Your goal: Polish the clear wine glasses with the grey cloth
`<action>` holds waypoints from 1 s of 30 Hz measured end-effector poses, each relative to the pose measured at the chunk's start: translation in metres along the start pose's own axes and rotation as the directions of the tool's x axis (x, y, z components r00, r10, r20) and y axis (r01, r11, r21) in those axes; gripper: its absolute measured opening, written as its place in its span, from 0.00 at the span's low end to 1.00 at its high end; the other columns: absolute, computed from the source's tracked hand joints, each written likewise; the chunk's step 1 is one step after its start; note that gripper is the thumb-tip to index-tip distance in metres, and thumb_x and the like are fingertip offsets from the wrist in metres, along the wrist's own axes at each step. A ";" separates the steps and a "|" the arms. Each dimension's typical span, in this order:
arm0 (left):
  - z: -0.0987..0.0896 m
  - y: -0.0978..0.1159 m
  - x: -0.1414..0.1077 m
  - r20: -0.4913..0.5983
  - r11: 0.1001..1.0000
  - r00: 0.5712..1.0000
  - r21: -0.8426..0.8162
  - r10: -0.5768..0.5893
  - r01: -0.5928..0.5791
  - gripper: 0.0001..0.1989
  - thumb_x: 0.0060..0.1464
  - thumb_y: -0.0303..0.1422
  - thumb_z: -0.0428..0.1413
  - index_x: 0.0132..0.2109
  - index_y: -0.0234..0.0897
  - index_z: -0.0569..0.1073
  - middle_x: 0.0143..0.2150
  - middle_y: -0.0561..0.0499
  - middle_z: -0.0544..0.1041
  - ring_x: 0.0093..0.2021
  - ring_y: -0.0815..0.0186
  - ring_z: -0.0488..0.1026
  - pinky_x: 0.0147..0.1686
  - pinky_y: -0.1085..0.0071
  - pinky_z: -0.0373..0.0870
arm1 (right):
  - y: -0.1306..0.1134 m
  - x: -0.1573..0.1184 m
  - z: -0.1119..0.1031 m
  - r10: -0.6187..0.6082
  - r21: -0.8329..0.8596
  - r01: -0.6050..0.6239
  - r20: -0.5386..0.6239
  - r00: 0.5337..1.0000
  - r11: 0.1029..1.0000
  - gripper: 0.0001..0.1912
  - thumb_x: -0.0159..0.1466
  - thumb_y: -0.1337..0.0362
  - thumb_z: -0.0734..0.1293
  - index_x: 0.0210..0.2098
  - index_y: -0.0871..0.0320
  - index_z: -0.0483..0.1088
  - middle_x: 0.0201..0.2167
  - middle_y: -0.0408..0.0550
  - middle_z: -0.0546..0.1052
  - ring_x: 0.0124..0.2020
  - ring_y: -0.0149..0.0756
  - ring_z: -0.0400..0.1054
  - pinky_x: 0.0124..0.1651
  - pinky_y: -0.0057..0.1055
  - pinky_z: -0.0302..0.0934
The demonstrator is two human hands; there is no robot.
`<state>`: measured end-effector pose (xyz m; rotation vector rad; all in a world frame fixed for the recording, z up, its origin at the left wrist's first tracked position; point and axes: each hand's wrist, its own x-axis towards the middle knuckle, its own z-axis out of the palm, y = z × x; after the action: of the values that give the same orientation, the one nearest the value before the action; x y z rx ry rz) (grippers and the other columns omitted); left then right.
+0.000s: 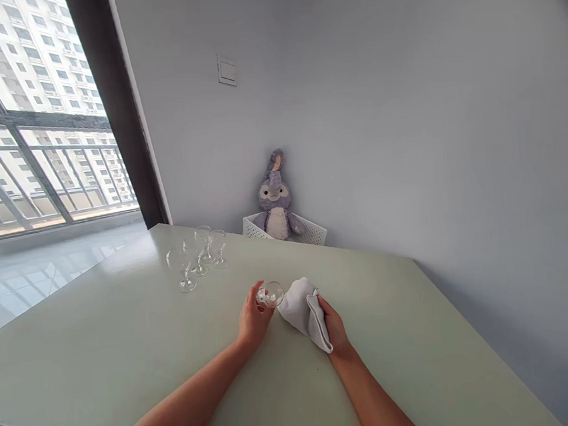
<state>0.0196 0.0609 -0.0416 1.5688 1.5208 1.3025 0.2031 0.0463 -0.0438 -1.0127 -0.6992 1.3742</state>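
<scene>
My left hand (254,317) is closed around a small clear stemmed glass (273,294), tilted so that its round rim faces up and to the right. Its stem and foot are partly covered by my fingers. My right hand (333,323) grips a folded white cloth (300,307), which hangs toward the glass; whether the two touch I cannot tell. Farther off on the left stand several more clear stemmed glasses (187,284), upright and close together on the pale green table (188,369).
Behind the table's far edge, a grey plush toy (275,197) sits in a white perforated basket (313,233) in the corner. Grey walls border the far and right sides, with a light switch (227,70) on one. A large window (31,150) is at left.
</scene>
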 end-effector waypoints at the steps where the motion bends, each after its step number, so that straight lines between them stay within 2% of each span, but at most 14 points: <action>1: 0.000 0.000 -0.001 0.006 1.000 1.000 0.021 0.010 -0.010 0.25 0.45 0.35 0.54 0.53 0.45 0.60 0.41 0.53 0.71 0.26 0.73 0.66 0.32 0.72 0.65 | -0.001 0.000 0.000 0.024 0.030 -0.023 -0.014 1.000 0.999 0.18 0.51 0.49 0.65 0.31 0.57 0.73 0.29 0.46 0.77 0.34 0.40 0.70 0.34 0.32 0.65; 3: -0.001 0.000 -0.001 0.012 0.996 0.999 0.082 0.030 -0.031 0.25 0.46 0.35 0.54 0.53 0.46 0.60 0.42 0.53 0.71 0.27 0.72 0.66 0.33 0.72 0.65 | -0.003 -0.001 0.000 0.084 0.128 -0.075 -0.066 0.994 0.989 0.17 0.51 0.50 0.65 0.33 0.57 0.73 0.32 0.47 0.77 0.36 0.41 0.70 0.35 0.33 0.64; 5: -0.004 0.001 -0.001 0.013 0.985 0.999 0.166 0.050 -0.052 0.25 0.47 0.35 0.54 0.54 0.47 0.59 0.42 0.53 0.71 0.28 0.71 0.67 0.33 0.72 0.64 | -0.008 -0.002 0.002 0.056 0.194 -0.029 -0.137 0.989 0.981 0.16 0.52 0.52 0.65 0.35 0.56 0.72 0.35 0.48 0.76 0.39 0.41 0.69 0.37 0.33 0.64; 8: -0.008 0.004 0.000 0.028 0.949 0.997 0.305 0.077 -0.081 0.25 0.49 0.34 0.53 0.55 0.48 0.58 0.43 0.52 0.70 0.30 0.69 0.67 0.32 0.72 0.63 | -0.016 -0.012 0.010 -0.069 0.201 0.124 -0.263 0.962 0.972 0.18 0.53 0.52 0.64 0.39 0.56 0.69 0.35 0.47 0.75 0.38 0.39 0.67 0.38 0.32 0.62; 10: -0.009 0.006 0.000 0.044 0.922 0.995 0.375 0.089 -0.099 0.25 0.49 0.34 0.52 0.56 0.48 0.58 0.43 0.51 0.70 0.32 0.67 0.68 0.33 0.71 0.63 | -0.019 -0.024 0.018 -0.204 0.076 0.231 -0.262 0.943 0.970 0.20 0.56 0.51 0.62 0.42 0.56 0.67 0.34 0.46 0.73 0.37 0.37 0.66 0.38 0.31 0.61; 13: -0.009 0.009 -0.002 0.071 0.898 0.989 0.414 0.130 -0.148 0.25 0.50 0.34 0.52 0.56 0.47 0.58 0.43 0.51 0.70 0.39 0.63 0.68 0.38 0.68 0.62 | -0.013 -0.044 0.032 -0.384 -0.260 0.354 -0.075 0.920 0.898 0.18 0.59 0.52 0.59 0.43 0.56 0.66 0.36 0.48 0.71 0.38 0.37 0.64 0.41 0.31 0.59; 16: -0.008 0.008 -0.003 0.100 0.880 0.976 0.424 0.191 -0.216 0.25 0.50 0.33 0.52 0.56 0.46 0.58 0.44 0.50 0.69 0.44 0.62 0.66 0.43 0.67 0.60 | -0.003 -0.056 0.045 -0.420 -0.526 0.439 0.164 0.893 0.728 0.17 0.61 0.54 0.58 0.46 0.55 0.67 0.40 0.51 0.70 0.41 0.39 0.62 0.45 0.34 0.57; 18: -0.010 0.007 -0.003 0.111 0.857 0.967 0.449 0.227 -0.253 0.25 0.50 0.33 0.52 0.56 0.45 0.58 0.44 0.50 0.69 0.44 0.62 0.66 0.44 0.67 0.60 | 0.001 -0.058 0.051 -0.395 -0.580 0.494 0.299 0.869 0.648 0.18 0.62 0.56 0.58 0.49 0.54 0.65 0.44 0.51 0.69 0.44 0.41 0.61 0.47 0.35 0.55; 20: -0.012 0.007 -0.003 0.119 0.820 0.954 0.489 0.275 -0.297 0.25 0.50 0.32 0.51 0.56 0.44 0.58 0.43 0.49 0.69 0.43 0.62 0.65 0.44 0.67 0.60 | 0.002 -0.058 0.053 -0.348 -0.562 0.522 0.392 0.851 0.642 0.20 0.61 0.57 0.59 0.51 0.53 0.63 0.46 0.50 0.69 0.46 0.41 0.61 0.48 0.35 0.56; 23: -0.014 0.010 -0.004 0.155 0.736 0.919 0.557 0.362 -0.384 0.24 0.50 0.29 0.50 0.56 0.43 0.60 0.43 0.47 0.69 0.43 0.61 0.64 0.43 0.65 0.59 | 0.003 -0.056 0.050 -0.235 -0.500 0.447 0.431 0.871 0.742 0.19 0.59 0.56 0.62 0.48 0.54 0.66 0.43 0.48 0.71 0.42 0.40 0.64 0.42 0.32 0.60; 25: -0.014 0.014 -0.007 0.231 0.689 0.880 0.553 0.414 -0.469 0.26 0.47 0.31 0.53 0.55 0.43 0.62 0.44 0.46 0.69 0.43 0.60 0.64 0.43 0.65 0.59 | 0.006 -0.053 0.047 -0.107 -0.466 0.320 0.427 0.898 0.825 0.17 0.57 0.54 0.63 0.43 0.55 0.69 0.34 0.47 0.73 0.32 0.36 0.66 0.33 0.30 0.62; 27: -0.013 0.016 -0.010 0.313 0.667 0.840 0.510 0.444 -0.543 0.31 0.42 0.36 0.57 0.56 0.43 0.62 0.45 0.45 0.68 0.43 0.58 0.64 0.43 0.64 0.59 | 0.009 -0.050 0.044 -0.002 -0.433 0.196 0.409 0.913 0.880 0.16 0.55 0.53 0.64 0.36 0.57 0.72 0.26 0.45 0.72 0.24 0.32 0.64 0.24 0.28 0.61; 29: -0.013 0.018 -0.012 0.354 0.660 0.813 0.476 0.462 -0.581 0.36 0.39 0.40 0.59 0.57 0.42 0.61 0.46 0.44 0.69 0.43 0.57 0.64 0.44 0.62 0.58 | 0.010 -0.046 0.042 0.031 -0.385 0.117 0.357 0.933 0.915 0.15 0.53 0.53 0.66 0.31 0.59 0.73 0.21 0.44 0.70 0.19 0.30 0.61 0.20 0.27 0.59; 30: -0.013 0.018 -0.012 0.347 0.655 0.809 0.475 0.474 -0.588 0.35 0.41 0.40 0.58 0.57 0.43 0.60 0.46 0.44 0.69 0.43 0.56 0.64 0.45 0.61 0.58 | 0.009 -0.043 0.040 0.033 -0.346 0.088 0.328 0.944 0.934 0.15 0.52 0.54 0.68 0.30 0.59 0.73 0.20 0.44 0.70 0.19 0.30 0.60 0.19 0.27 0.58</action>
<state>0.0167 0.0432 -0.0236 2.6143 1.4380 0.9530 0.1584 0.0099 -0.0275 -1.0569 -1.2462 1.4378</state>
